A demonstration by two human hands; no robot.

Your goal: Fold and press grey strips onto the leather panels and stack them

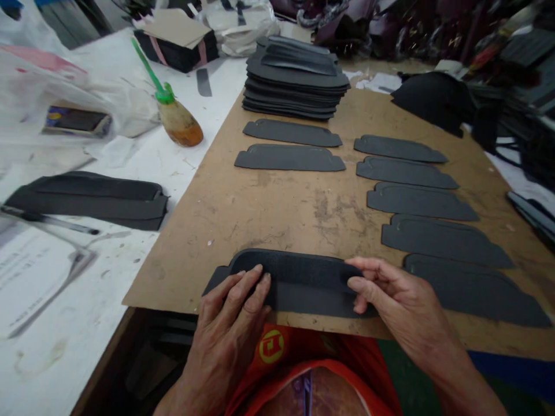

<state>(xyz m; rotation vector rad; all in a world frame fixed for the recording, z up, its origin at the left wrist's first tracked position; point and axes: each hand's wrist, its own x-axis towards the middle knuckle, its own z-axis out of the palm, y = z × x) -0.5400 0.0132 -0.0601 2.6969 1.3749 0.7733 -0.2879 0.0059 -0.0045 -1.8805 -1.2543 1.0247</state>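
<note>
Near the front edge of the brown board lies a black shaped panel (pixel 299 283) with a darker curved strip along its upper side. My left hand (pixel 236 312) rests on the left part of it, fingers stretched out and pressing flat. At the panel's right end, my right hand (pixel 385 294) pinches the strip's corner between thumb and forefinger. Single black panels (pixel 420 202) of like outline lie in a column on the right. Two more, the nearer a flat panel (pixel 289 158), lie farther back in the middle, in front of a tall stack of black pieces (pixel 295 81).
The brown board (pixel 277 214) covers the middle of the white table (pixel 78 277). At left are a bottle with a green spout (pixel 180 118), joined black panels (pixel 91 196) and a pen (pixel 65 222). Behind stands a tied black bundle (pixel 177 49); a dark curved pile (pixel 433 98) sits back right.
</note>
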